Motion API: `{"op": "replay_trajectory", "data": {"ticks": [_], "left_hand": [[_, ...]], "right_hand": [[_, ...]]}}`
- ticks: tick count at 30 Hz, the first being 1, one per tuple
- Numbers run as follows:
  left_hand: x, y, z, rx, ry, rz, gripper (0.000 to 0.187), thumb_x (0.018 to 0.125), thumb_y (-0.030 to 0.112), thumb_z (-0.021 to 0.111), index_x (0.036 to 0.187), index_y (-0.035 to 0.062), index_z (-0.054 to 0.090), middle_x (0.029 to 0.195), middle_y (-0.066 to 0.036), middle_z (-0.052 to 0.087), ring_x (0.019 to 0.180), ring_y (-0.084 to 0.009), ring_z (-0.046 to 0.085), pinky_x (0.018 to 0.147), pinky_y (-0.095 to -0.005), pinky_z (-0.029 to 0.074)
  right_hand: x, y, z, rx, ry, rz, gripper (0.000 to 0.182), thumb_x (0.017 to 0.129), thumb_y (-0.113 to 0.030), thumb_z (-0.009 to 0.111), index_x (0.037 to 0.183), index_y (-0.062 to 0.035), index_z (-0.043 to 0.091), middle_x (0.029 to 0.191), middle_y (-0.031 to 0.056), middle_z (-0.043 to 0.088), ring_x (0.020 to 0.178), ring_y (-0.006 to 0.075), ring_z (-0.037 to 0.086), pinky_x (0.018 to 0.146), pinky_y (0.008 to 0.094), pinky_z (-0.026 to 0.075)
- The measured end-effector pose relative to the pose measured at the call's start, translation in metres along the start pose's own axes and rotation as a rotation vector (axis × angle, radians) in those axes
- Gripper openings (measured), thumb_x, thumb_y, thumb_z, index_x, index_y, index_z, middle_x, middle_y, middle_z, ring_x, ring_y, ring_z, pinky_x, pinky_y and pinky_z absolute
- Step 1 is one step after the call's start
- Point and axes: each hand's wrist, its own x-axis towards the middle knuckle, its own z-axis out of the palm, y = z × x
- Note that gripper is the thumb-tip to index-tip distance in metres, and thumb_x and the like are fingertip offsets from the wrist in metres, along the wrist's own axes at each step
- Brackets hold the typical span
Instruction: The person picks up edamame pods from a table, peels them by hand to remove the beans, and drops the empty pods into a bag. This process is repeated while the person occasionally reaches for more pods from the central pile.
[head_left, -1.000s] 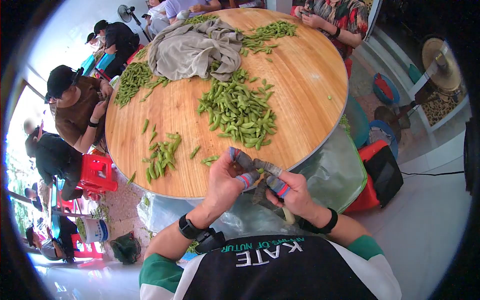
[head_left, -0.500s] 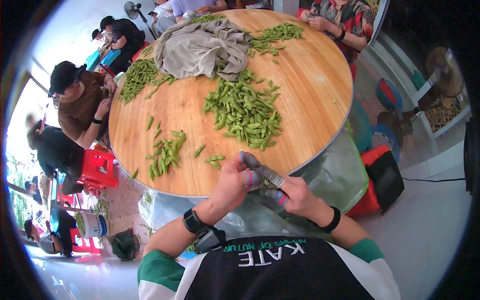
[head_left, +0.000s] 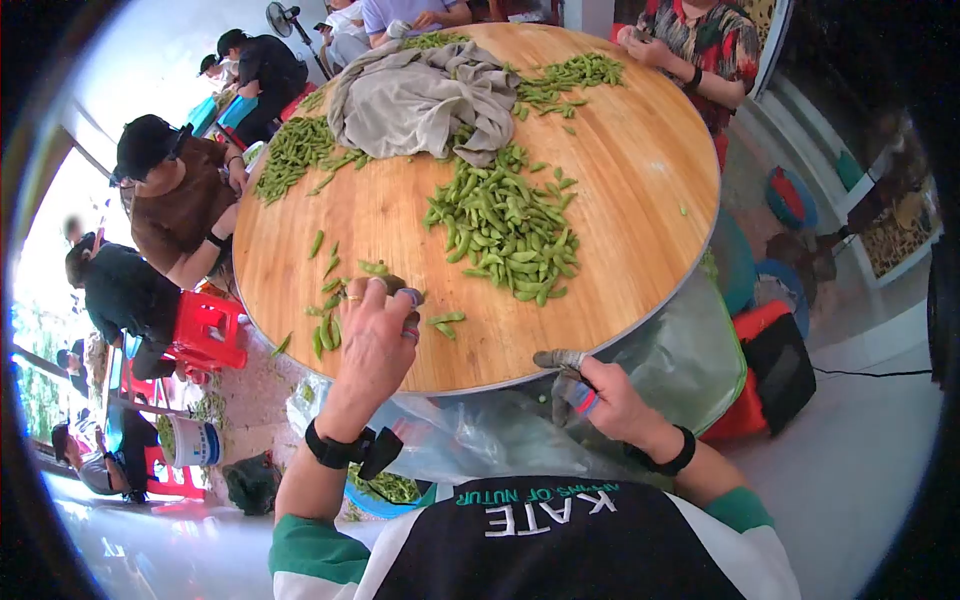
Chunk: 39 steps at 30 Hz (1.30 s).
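Observation:
My left hand (head_left: 375, 335) reaches over a small group of green soybean pods (head_left: 327, 325) at the near left of the round wooden table. Its fingers, partly in grey finger covers, are bent downward and apart; whether they touch a pod is hidden. At the table's near edge is my right hand (head_left: 612, 400), thumb and fingers apart in grey covers with coloured bands, with nothing seen held. A small green bean-like thing (head_left: 543, 398) shows just left of it. Two or three loose pods (head_left: 446, 323) lie between the hands. Beyond them is a large heap of pods (head_left: 505, 230).
A grey cloth (head_left: 425, 100) lies on the far part of the wooden table (head_left: 640, 200), among more pods. Clear plastic sheeting (head_left: 650, 350) hangs below the near edge. A blue basin (head_left: 380, 500) of green pieces sits by my lap. Other people sit around the table.
My left hand has parted from the right and moved left onto the small group of pods. My right hand has shifted slightly right and its fingers have opened. The view has shifted slightly.

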Motion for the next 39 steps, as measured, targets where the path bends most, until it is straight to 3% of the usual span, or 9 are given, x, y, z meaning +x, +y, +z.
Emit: {"op": "replay_trajectory", "data": {"ticks": [4, 11, 14, 18, 21, 29, 32, 35, 39], "left_hand": [[0.001, 0.0, 0.027, -0.158, -0.084, 0.064, 0.023, 0.066, 0.0, 0.064, 0.089, 0.0056, 0.063, 0.092, -0.013, 0.054, 0.093, -0.0321, 0.05, 0.077, -0.0417, 0.044], [0.008, -0.007, 0.049, -0.3, -0.241, -0.09, 0.022, 0.072, -0.002, 0.06, 0.093, 0.0018, 0.058, 0.089, -0.016, 0.053, 0.089, -0.037, 0.053, 0.076, -0.0426, 0.046], [0.013, -0.025, 0.034, -0.39, -0.032, -0.073, 0.016, 0.072, 0.0, 0.061, 0.088, 0.0026, 0.061, 0.089, -0.016, 0.053, 0.086, -0.0366, 0.052, 0.073, -0.043, 0.044], [0.009, -0.026, 0.02, 0.047, 0.227, 0.012, 0.019, 0.073, 0.0, 0.063, 0.091, 0.0042, 0.063, 0.091, -0.014, 0.055, 0.083, -0.0335, 0.053, 0.072, -0.0408, 0.045], [-0.004, -0.026, 0.025, -0.367, -0.134, 0.081, 0.022, 0.07, 0.0, 0.065, 0.092, 0.0036, 0.062, 0.094, -0.016, 0.054, 0.083, -0.0347, 0.054, 0.071, -0.0421, 0.046], [-0.02, 0.007, 0.028, -0.274, -0.235, -0.006, 0.018, 0.076, 0.0, 0.059, 0.094, 0.0011, 0.058, 0.086, -0.018, 0.054, 0.081, -0.0398, 0.056, 0.068, -0.0427, 0.047], [-0.019, 0.031, 0.027, -0.625, -0.343, -0.135, 0.015, 0.085, 0.003, 0.055, 0.099, 0.0006, 0.058, 0.086, -0.015, 0.061, 0.079, -0.0319, 0.062, 0.068, -0.0367, 0.049], [-0.016, 0.053, 0.028, -1.216, -0.478, -0.398, 0.03, 0.085, -0.001, 0.05, 0.114, -0.0004, 0.057, 0.08, -0.005, 0.062, 0.067, -0.0101, 0.055, 0.059, -0.0258, 0.046], [-0.008, 0.07, 0.027, -1.39, -0.541, -0.544, 0.023, 0.092, 0.005, 0.051, 0.113, 0.0024, 0.06, 0.084, 0.0, 0.062, 0.073, -0.0063, 0.055, 0.062, -0.0219, 0.046]], "right_hand": [[0.001, -0.012, -0.005, 0.236, 0.018, 0.185, 0.037, 0.096, -0.011, 0.041, 0.133, -0.0036, 0.045, 0.075, 0.0016, 0.057, 0.056, 0.0059, 0.046, 0.05, 0.0211, 0.039], [0.001, -0.014, 0.003, 0.319, 0.021, 0.199, 0.037, 0.098, -0.013, 0.037, 0.133, -0.0032, 0.044, 0.072, 0.001, 0.055, 0.055, 0.0043, 0.044, 0.048, 0.0194, 0.035], [0.0, -0.011, 0.004, 0.349, 0.062, 0.185, 0.037, 0.097, -0.013, 0.037, 0.132, -0.0035, 0.046, 0.07, 0.0002, 0.054, 0.054, 0.0043, 0.044, 0.048, 0.0195, 0.035], [-0.001, -0.003, 0.004, 0.284, 0.082, 0.187, 0.037, 0.096, -0.012, 0.038, 0.131, -0.0034, 0.048, 0.067, -0.0004, 0.053, 0.052, 0.0045, 0.044, 0.047, 0.0197, 0.036], [-0.001, -0.006, 0.004, 0.264, 0.08, 0.199, 0.038, 0.095, -0.011, 0.038, 0.131, -0.0037, 0.048, 0.066, -0.0006, 0.053, 0.052, 0.0044, 0.044, 0.047, 0.0197, 0.036], [0.004, -0.011, 0.008, 0.322, 0.063, 0.206, 0.04, 0.095, -0.011, 0.038, 0.135, -0.0044, 0.044, 0.065, -0.0009, 0.053, 0.052, 0.005, 0.045, 0.047, 0.0201, 0.037], [0.004, -0.014, 0.01, 0.32, 0.026, 0.22, 0.041, 0.095, -0.011, 0.039, 0.136, -0.0051, 0.043, 0.064, -0.0007, 0.052, 0.052, 0.0055, 0.044, 0.047, 0.0205, 0.036], [0.005, -0.015, 0.012, 0.293, 0.03, 0.201, 0.043, 0.094, -0.008, 0.039, 0.136, -0.0055, 0.042, 0.064, -0.0002, 0.052, 0.052, 0.0057, 0.044, 0.046, 0.0209, 0.035], [0.006, -0.008, 0.013, 0.287, 0.06, 0.189, 0.045, 0.093, -0.006, 0.038, 0.137, -0.0067, 0.042, 0.064, -0.0002, 0.052, 0.052, 0.006, 0.044, 0.047, 0.0211, 0.036]]}}
